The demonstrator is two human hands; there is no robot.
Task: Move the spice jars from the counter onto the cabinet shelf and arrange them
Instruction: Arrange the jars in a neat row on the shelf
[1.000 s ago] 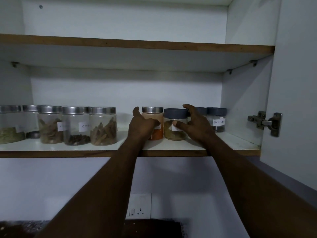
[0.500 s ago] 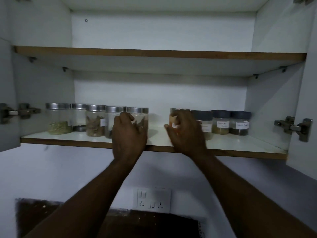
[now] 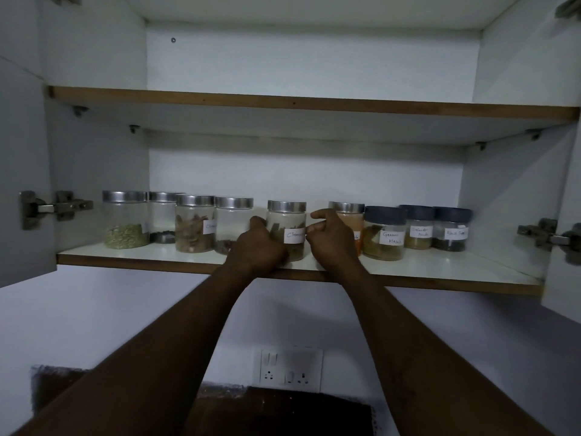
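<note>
You are on the arranging step: every jar in view already stands on the lower shelf (image 3: 440, 272), and no counter jar shows. Your left hand (image 3: 257, 247) is wrapped on the left side of the cinnamon jar (image 3: 286, 229), near the shelf's front edge at the middle of the row. Your right hand (image 3: 330, 240) sits just at its right, thumb and forefinger pinched by the label; whether they press the glass, you cannot tell from here.

Next, judge the gaps on either side of this jar: it looks set apart from the steel-lidded jar (image 3: 234, 221) on its left and the orange-powder jar (image 3: 349, 221) on its right. Slide it into line, label forward, without nudging its neighbours.

Count: nine jars in all, six with steel lids and three with dark lids (image 3: 385, 214). Two shelves; the upper shelf (image 3: 314, 103) shows no jars.
</note>
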